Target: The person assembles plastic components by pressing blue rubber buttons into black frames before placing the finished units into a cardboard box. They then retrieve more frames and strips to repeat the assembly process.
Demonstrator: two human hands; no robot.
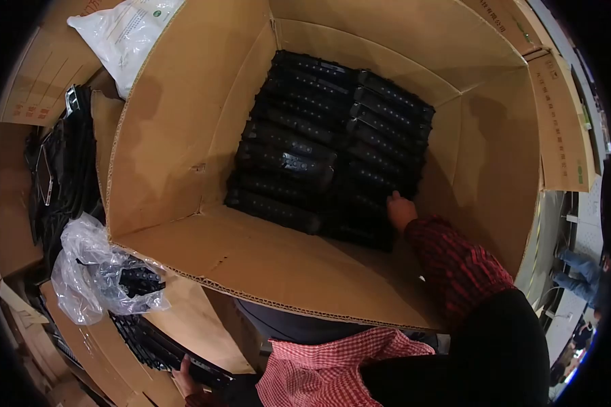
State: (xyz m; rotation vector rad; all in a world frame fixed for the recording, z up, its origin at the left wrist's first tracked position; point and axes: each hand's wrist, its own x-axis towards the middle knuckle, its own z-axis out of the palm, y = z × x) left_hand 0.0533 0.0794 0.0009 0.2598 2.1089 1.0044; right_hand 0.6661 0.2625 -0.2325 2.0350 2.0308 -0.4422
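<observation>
In the head view, a large open cardboard box (pixel 251 268) holds two columns of black plastic parts (pixel 288 159) with rows of small light dots along them. My right hand (pixel 402 211) reaches down inside it. Its fingers are closed at the right end of a black plastic part in the near right corner; the fingertips are partly hidden. Low on the left, my left hand (pixel 185 378) grips the edge of a long black plastic strip (pixel 207 370), which lies along more dark strips (pixel 146 339) beside the box.
Clear plastic bags (pixel 85 271) hang left of the box, below a stack of black parts (pixel 64 166). A white bag (pixel 132 41) lies at the upper left. Another carton (pixel 560 122) stands on the right. A person's blue-clad legs (pixel 580 275) show at the far right.
</observation>
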